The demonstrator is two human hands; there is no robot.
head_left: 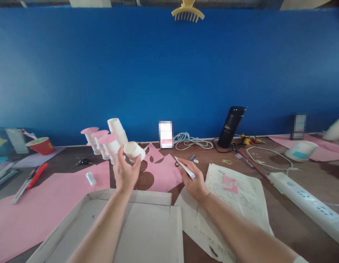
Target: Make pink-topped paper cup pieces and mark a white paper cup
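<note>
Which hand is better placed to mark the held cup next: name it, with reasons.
Right, probably: the right hand holds the white pen, while the left hand is occupied gripping the white cup.

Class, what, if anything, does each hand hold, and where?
The left hand holds a white paper cup by its side; the right hand, a white pen by its barrel.

Head-worn view from above the desk, facing forward and down toward both hands [128,168].
</note>
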